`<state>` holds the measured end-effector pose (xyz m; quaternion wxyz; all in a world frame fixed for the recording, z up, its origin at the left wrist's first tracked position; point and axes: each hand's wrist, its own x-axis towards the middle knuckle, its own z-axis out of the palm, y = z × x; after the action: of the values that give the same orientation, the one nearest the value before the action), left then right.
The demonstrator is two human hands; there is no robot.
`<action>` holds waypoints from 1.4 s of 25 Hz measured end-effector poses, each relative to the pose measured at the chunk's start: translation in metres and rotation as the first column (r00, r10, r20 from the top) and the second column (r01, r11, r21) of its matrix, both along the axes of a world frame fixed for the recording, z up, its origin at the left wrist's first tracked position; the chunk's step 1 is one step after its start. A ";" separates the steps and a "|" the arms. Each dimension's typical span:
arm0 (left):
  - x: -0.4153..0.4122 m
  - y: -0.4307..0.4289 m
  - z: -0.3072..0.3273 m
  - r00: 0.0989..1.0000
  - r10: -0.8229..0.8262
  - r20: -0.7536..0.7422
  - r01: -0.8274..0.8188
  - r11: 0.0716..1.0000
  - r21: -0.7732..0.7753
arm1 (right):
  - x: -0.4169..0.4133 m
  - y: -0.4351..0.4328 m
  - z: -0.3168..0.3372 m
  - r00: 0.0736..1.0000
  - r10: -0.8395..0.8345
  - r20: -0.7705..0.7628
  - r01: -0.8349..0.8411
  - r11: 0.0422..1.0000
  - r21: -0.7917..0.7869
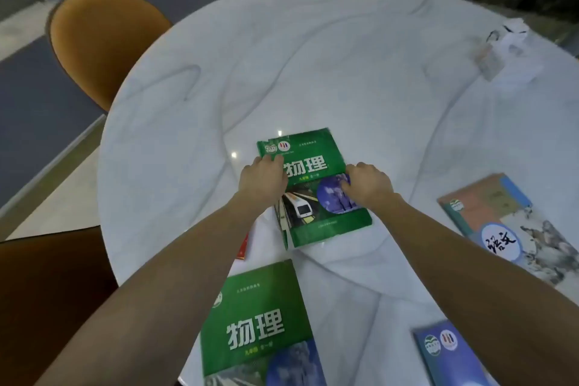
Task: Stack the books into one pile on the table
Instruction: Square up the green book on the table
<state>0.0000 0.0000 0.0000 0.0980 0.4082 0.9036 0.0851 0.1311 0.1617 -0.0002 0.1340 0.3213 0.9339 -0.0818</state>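
One round marble table [344,66] fills the view, its far half bare from 10 to 1 o'clock. Two orange chairs [103,41] stand beyond its rim. Six books show: two stacked green ones [313,185] at centre, others at 3, 5, 6 and 8 o'clock. Left hand [261,180] and right hand [368,183] press flat, fingers narrow, on the top cover.

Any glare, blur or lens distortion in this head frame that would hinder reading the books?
Head view: dim, bluish light; two small glare spots on the table beside the green book under both hands; wide-angle bending curves the table rim; the far white clutter is motion-smeared, book titles stay legible.
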 end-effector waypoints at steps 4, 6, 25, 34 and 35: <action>0.005 -0.003 -0.021 0.997 0.072 0.013 -0.072 0.997 -0.028 | 0.004 -0.002 -0.015 0.999 -0.039 -0.009 0.039 0.999 0.017; 0.010 -0.001 -0.027 0.988 0.130 0.089 -0.129 0.992 -0.015 | 0.002 -0.005 -0.021 0.996 -0.075 -0.038 0.074 0.997 -0.014; 0.003 0.018 -0.039 0.511 0.576 0.638 -0.755 0.656 0.012 | -0.019 0.014 -0.024 0.839 -0.544 -0.015 0.486 0.761 -0.430; 0.007 0.015 -0.025 0.472 0.510 0.719 -0.794 0.601 0.095 | -0.020 0.021 -0.016 0.830 -0.557 0.014 0.492 0.722 -0.486; 0.008 0.014 -0.024 0.451 0.498 0.741 -0.806 0.584 0.099 | -0.021 0.020 -0.015 0.829 -0.559 0.009 0.490 0.719 -0.493</action>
<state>0.0077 0.0136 -0.0240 0.2640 -0.0301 0.8515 0.4520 0.1106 0.1814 -0.0147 0.1136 0.5232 0.7615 -0.3653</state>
